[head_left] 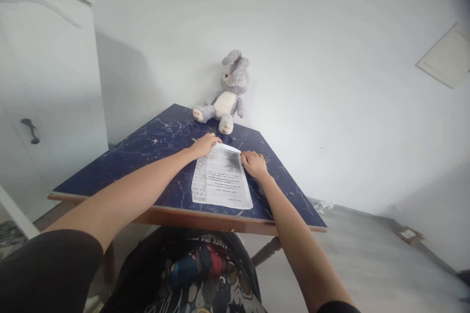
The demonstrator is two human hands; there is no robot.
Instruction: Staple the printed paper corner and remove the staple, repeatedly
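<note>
A printed sheet of paper (223, 186) lies on the dark blue marbled table (139, 156), its text upside down to me. The far edge curls up a little. My left hand (206, 145) is at the far left corner of the sheet, fingers bent over that edge. At the far right corner, my right hand (254, 163) has its fingers closed on the paper's edge. The fingertips of both hands are partly hidden. Near the left hand, a small thin object pokes out, too small to name.
A grey plush rabbit (229, 93) sits at the table's far end against the white wall. To the left stands a white cabinet (51, 83) with a dark handle. A small brown box (409, 234) lies on the floor at right, and a white power strip (323, 206) near the wall.
</note>
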